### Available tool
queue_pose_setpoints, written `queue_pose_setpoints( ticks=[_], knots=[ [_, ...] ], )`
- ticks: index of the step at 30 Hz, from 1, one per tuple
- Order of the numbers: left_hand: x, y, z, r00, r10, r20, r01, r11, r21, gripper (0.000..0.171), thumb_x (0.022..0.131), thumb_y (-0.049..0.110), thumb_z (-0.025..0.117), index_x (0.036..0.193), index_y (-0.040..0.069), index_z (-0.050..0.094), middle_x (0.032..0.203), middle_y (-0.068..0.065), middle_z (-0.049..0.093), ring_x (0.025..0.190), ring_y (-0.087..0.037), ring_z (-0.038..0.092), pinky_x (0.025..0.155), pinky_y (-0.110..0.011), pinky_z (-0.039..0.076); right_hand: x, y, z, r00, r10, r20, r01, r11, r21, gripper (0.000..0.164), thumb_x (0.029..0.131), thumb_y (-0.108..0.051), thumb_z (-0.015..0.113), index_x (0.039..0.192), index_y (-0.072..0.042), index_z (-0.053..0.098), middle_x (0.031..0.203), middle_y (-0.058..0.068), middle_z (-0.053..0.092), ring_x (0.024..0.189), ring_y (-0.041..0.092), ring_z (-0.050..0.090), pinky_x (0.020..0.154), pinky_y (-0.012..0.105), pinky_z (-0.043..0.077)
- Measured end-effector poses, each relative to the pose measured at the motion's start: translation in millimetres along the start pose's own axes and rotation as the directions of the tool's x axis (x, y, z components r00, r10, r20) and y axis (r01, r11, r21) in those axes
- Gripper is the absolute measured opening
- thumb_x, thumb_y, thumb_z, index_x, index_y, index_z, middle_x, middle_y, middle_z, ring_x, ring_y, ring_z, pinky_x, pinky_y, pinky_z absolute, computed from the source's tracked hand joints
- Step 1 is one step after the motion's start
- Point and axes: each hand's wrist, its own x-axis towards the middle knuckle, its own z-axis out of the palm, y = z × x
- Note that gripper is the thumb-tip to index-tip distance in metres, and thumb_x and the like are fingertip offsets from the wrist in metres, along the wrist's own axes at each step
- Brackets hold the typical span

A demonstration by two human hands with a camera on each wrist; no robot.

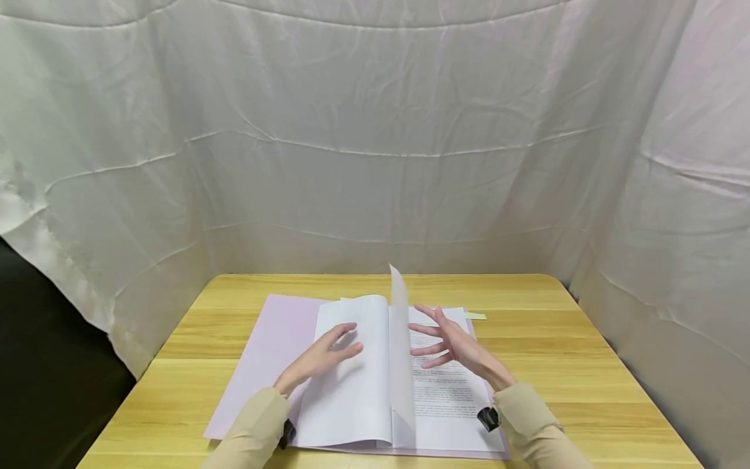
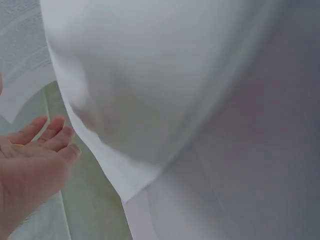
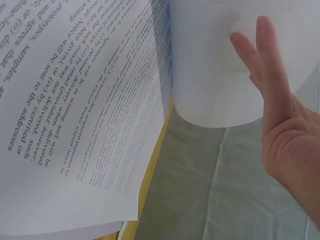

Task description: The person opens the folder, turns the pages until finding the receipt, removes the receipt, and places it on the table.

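Note:
A lilac folder point(image 1: 258, 371) lies open, holding a stack of paper. Blank white sheets point(image 1: 351, 410) are turned to its left side, bulging near the fold. One thin sheet point(image 1: 400, 352) stands almost upright along the middle. To its right lies a page of printed text point(image 1: 448, 397). My left hand point(image 1: 319, 355) hovers over the blank sheets, thumb and fingers apart, holding nothing. On the other side, my right hand point(image 1: 457, 342) has its fingers spread, fingertips close beside the standing sheet. In the right wrist view the curved sheet point(image 3: 215, 80) rises behind the right hand's point(image 3: 285, 120) extended fingers.
The folder rests near the front edge of a wooden table point(image 1: 586, 404). A pale yellow tab point(image 1: 476, 316) sticks out at the stack's upper right. Grey-white curtains point(image 1: 375, 195) hang behind and at both sides, with a black area point(image 1: 47, 365) at the lower left.

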Motion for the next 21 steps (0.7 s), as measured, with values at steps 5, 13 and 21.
queue_pose_setpoints(
  ticks=[5, 13, 21],
  knots=[
    [6.8, 7.2, 1.9, 0.997, 0.053, 0.050, -0.046, 0.990, -0.131, 0.062, 0.106, 0.036, 0.050, 0.152, -0.004, 0.036, 0.156, -0.022, 0.044, 0.147, -0.040, 0.039, 0.122, -0.056, 0.031, 3.0, 1.5, 2.0, 1.000, 0.009, -0.012, -0.009, 1.000, -0.011, 0.064, 0.109, -0.052, 0.011, 0.164, -0.018, 0.010, 0.162, 0.028, 0.027, 0.123, 0.047, 0.062, 0.092, 0.063, 0.054],
    [14.7, 13.8, 3.3, 0.992, 0.077, 0.102, -0.033, 0.924, -0.381, 0.066, 0.110, 0.039, 0.035, 0.154, -0.010, 0.026, 0.158, -0.031, 0.034, 0.146, -0.045, 0.038, 0.125, -0.053, 0.026, 4.2, 2.5, 3.2, 1.000, 0.006, -0.019, -0.007, 0.998, -0.057, 0.063, 0.109, -0.051, 0.012, 0.163, -0.018, 0.012, 0.160, 0.028, 0.030, 0.122, 0.049, 0.061, 0.089, 0.060, 0.057],
    [18.9, 17.2, 7.1, 0.998, -0.009, 0.061, 0.040, 0.850, -0.525, 0.066, 0.109, 0.032, 0.044, 0.154, -0.011, 0.022, 0.154, -0.034, 0.037, 0.140, -0.041, 0.048, 0.118, -0.048, 0.041, 6.3, 5.8, 2.4, 1.000, 0.015, -0.012, -0.016, 0.997, -0.079, 0.063, 0.109, -0.050, 0.012, 0.163, -0.017, 0.015, 0.159, 0.029, 0.034, 0.124, 0.051, 0.059, 0.088, 0.056, 0.059]
  ],
)
